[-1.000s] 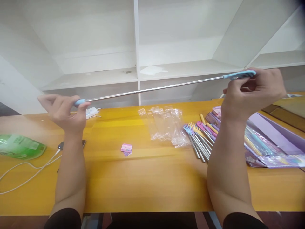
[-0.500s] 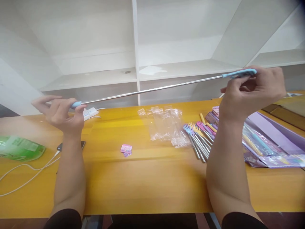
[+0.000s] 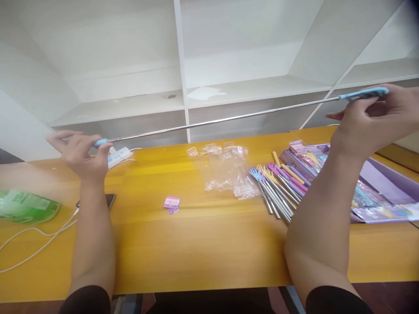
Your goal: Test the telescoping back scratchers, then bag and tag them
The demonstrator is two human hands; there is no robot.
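Backscratcher [image 3: 229,119], pale blue at both ends with a long silver shaft between, spans the air above the wooden table [image 3: 196,253]. Left hand [image 3: 87,152] pinches its blue handle [image 3: 101,142] between thumb and fingers, the outer fingers loosely spread. Right hand [image 3: 376,117] holds the blue claw end [image 3: 366,93] with thumb and curled fingers. The right hand sits higher in view, so the shaft slants up toward that side.

On the table beneath, clear plastic bags [image 3: 222,168] lie overlapping. Just right of them rests a bunch of other backscratchers [image 3: 276,194], their blue, yellow and pink claws toward the bags and their silver shafts slanting toward the front. Loose yellow, purple and pink handles [image 3: 294,174] lie beside that bunch. The right forearm partly covers a purple box [image 3: 389,179] with wrapped pieces inside. Small pink cards [image 3: 172,204] overlap near the table's middle. A white power strip [image 3: 119,157] is near the left hand, and the left forearm partly hides a dark phone [image 3: 110,200]. White shelves [image 3: 134,102] stand behind.
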